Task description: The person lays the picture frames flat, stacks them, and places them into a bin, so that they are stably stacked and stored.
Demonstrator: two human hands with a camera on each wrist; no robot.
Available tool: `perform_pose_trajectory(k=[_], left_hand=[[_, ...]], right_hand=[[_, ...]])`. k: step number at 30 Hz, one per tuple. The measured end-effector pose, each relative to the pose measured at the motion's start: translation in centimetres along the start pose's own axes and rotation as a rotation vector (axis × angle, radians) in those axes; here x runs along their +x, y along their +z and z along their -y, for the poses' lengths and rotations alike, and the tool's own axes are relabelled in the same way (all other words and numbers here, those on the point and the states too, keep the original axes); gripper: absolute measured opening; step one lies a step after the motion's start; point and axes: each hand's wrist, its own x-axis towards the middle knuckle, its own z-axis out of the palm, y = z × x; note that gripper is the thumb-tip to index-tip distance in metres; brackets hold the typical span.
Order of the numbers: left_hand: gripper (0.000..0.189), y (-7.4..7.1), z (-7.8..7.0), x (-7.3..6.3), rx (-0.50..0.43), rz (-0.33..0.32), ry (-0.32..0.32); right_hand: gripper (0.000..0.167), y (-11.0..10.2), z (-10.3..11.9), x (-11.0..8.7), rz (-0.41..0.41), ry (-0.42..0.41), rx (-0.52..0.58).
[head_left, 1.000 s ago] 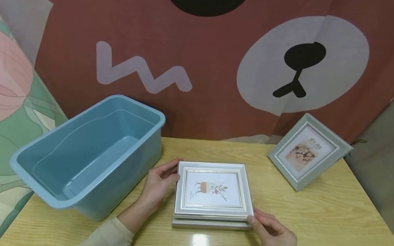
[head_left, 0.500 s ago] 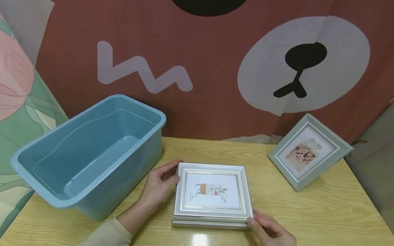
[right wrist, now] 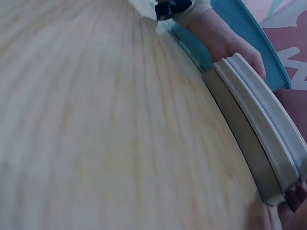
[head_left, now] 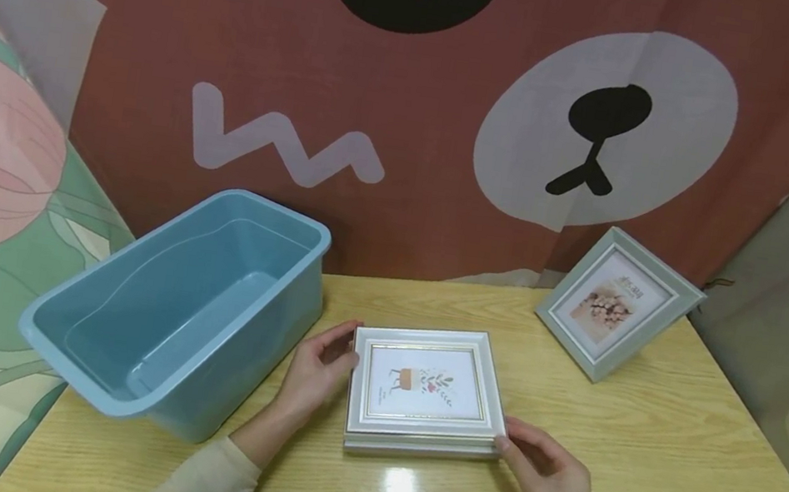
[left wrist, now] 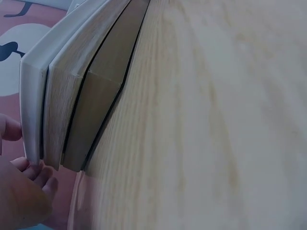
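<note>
On my head view, the stack of picture frames lies flat on the wood-grain table, at the near middle of the scene. My left wrist view resolves three layers: a white top frame, a streaked middle frame and a tan bottom frame. The top frame shows a print of flowers and a brown pot, turned sideways.

I read the left hand as clamped on the stack's left edge, thumb toward the upper rim, fingers bent against the side. I read the right hand as clamped on the near right corner, thumb at the near face and fingers along the right side; in my right wrist view these fingers are mostly cut off.

To the left, apart from the stack, a blue bin sits upright at a diagonal. At the far right, a separate grey-green frame stands leaning back, well apart from both hands. Behind the table I see a red-brown backdrop with a cartoon muzzle.
</note>
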Motion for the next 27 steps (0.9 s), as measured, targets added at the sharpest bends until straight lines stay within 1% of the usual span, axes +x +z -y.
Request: perform_pose_trajectory(k=[2, 4, 8, 11, 15, 17, 24, 27], left_hand=[[0.052, -0.1, -0.1, 0.0, 0.003, 0.007, 0.009], [0.051, -0.2, -0.2, 0.0, 0.000, 0.010, 0.011], [0.047, -0.5, -0.5, 0.0, -0.005, 0.003, 0.025], [0.043, -0.6, -1.1, 0.0, -0.011, -0.010, 0.023], [0.039, -0.7, -1.9, 0.0, -0.025, -0.026, 0.016], [0.037, -0.7, -2.0, 0.2, -0.035, -0.030, 0.020], [0.038, -0.9, -2.6, 0.2, -0.048, -0.018, 0.044], [0.038, -1.0, -2.8, 0.3, -0.056, -0.004, 0.053]], right_hand=[[0.021, -0.4, 0.1, 0.2, 0.036, 0.007, -0.052], [0.022, -0.8, 0.3, 0.5, 0.066, 0.021, -0.069], [0.027, -1.6, 0.6, 1.2, 0.105, 0.044, -0.014], [0.030, -2.1, 1.1, 1.8, 0.124, 0.044, -0.001], [0.031, -2.5, 1.8, 2.4, 0.119, 0.032, 0.058], [0.030, -2.6, 2.0, 2.7, 0.107, 0.022, 0.113], [0.030, -3.0, 2.6, 3.8, 0.089, -0.010, 0.140], [0.030, -3.3, 2.9, 4.3, 0.086, -0.044, 0.139]])
